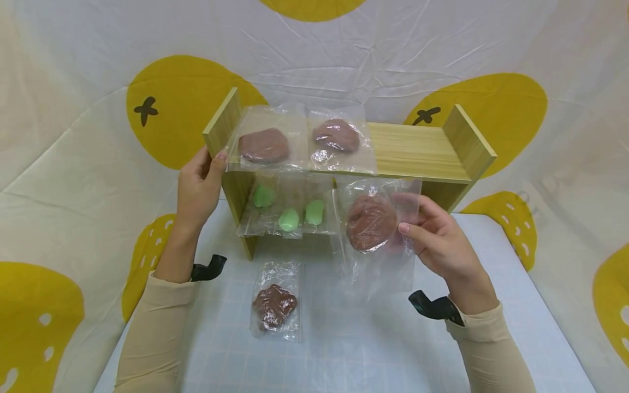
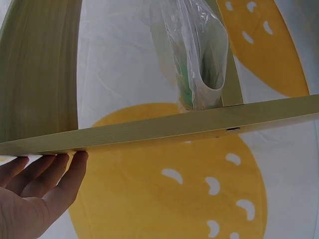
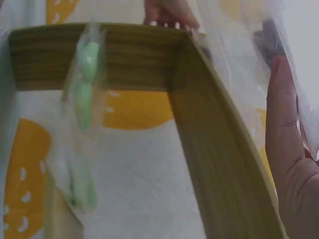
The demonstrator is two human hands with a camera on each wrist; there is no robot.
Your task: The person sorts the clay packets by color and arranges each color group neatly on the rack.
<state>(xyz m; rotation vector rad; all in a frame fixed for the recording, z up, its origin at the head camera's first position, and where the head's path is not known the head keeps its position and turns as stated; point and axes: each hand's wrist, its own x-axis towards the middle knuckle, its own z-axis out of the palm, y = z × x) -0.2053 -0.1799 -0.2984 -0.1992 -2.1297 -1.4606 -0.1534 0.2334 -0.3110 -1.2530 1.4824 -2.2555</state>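
Note:
A small wooden shelf (image 1: 417,147) stands on the table. My left hand (image 1: 199,188) grips its left side, thumb at the front edge; in the left wrist view the straight fingers (image 2: 72,179) touch the side panel's outer face. My right hand (image 1: 444,243) pinches a clear plastic bag holding a reddish-brown lump (image 1: 371,224), held up in front of the shelf's right half. Two clear bags with a flat brown lump (image 1: 264,146) and a rounder brown lump (image 1: 336,135) lie side by side on the top board, the left one close to my left thumb.
On the lower level, clear bags hold green lumps (image 1: 289,219). Another bagged brown lump (image 1: 275,307) lies on the pale checked table (image 1: 344,355) in front. The top board's right end has an upright panel (image 1: 469,142). A white cloth with yellow shapes (image 1: 196,109) hangs behind.

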